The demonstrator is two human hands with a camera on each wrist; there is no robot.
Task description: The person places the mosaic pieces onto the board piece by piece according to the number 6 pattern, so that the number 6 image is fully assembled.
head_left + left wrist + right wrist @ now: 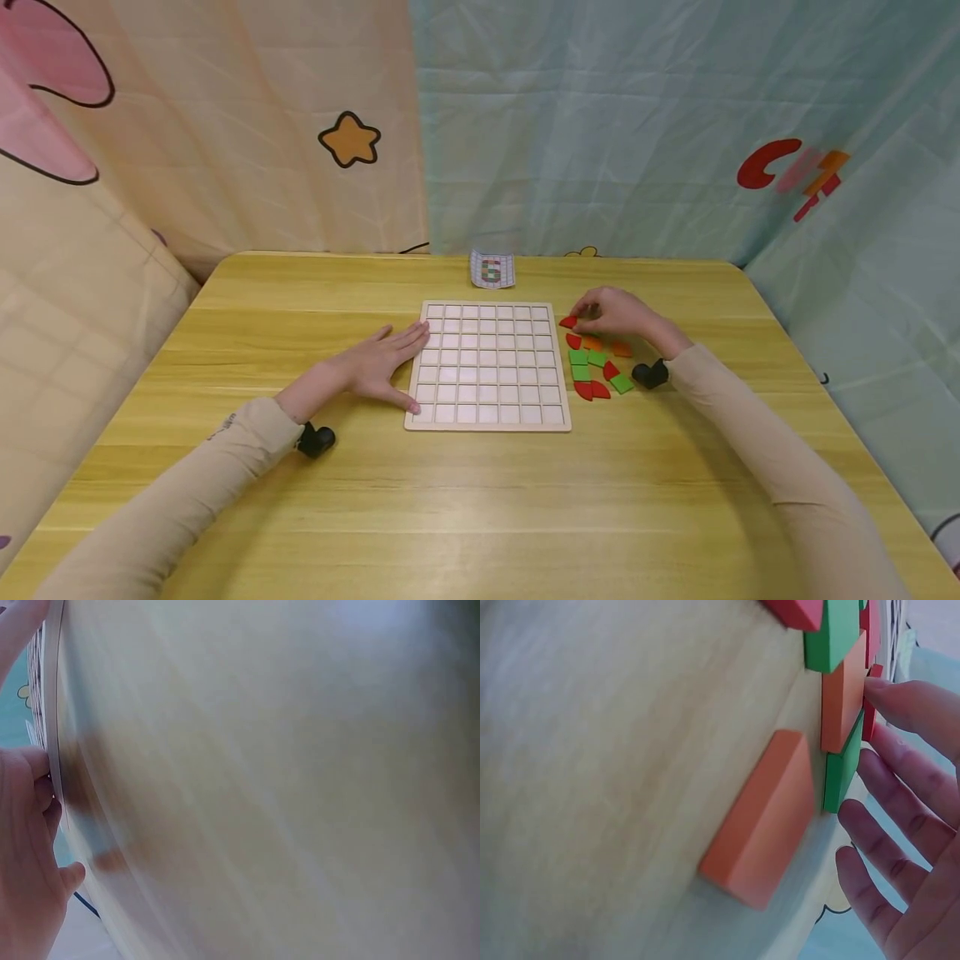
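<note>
A pale wooden grid board (pixel 487 427) lies on the table. On its left edge rests my left hand (pixel 378 365), fingers spread and straight over the frame, thumb near the lower left corner. In the left wrist view, the left hand (pixel 30 832) touches the board's side. To the right of the board, my right hand (pixel 613 315) pinches a red quarter-round tile (pixel 568 322) between thumb and fingers. The right wrist view shows that red tile (pixel 872 705) at the thumb tip. Below this hand lie green square tiles (pixel 580 372), red quarter-round tiles (pixel 583 390) and orange tiles (pixel 622 349).
A small pattern card (pixel 492 271) showing a coloured figure on a grid lies behind the board. Printed curtains (pixel 600 125) hang behind and beside the wooden table (pixel 480 517). Black wrist devices (pixel 649 373) sit under both forearms.
</note>
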